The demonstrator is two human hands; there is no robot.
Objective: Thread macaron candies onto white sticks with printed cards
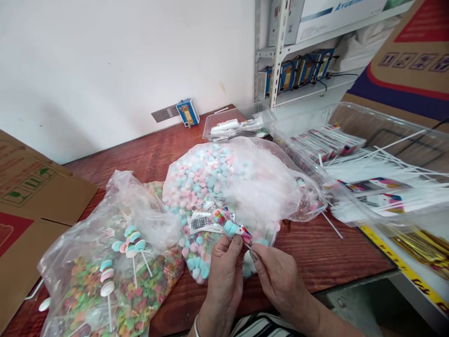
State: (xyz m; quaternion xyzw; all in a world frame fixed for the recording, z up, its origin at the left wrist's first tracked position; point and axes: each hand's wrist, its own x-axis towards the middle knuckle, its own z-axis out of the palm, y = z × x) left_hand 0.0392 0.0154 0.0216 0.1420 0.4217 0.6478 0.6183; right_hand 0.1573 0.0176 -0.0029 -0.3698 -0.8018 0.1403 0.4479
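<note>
Hands (227,262) (280,269) on candy stick (230,228), barcode label (200,223) beside; "Ayush…" on box (326,21).

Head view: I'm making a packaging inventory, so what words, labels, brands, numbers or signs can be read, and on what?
"Ayush…", ending unclear: white box at upper right.
Handling symbols, no legible words: left carton, right carton.
Dark characters, too blurred to read: yellow strip.
Dark printed code, too small to read: white label beyond the left hand.
Print too small or blurred: blue device by the wall, packets.
</note>
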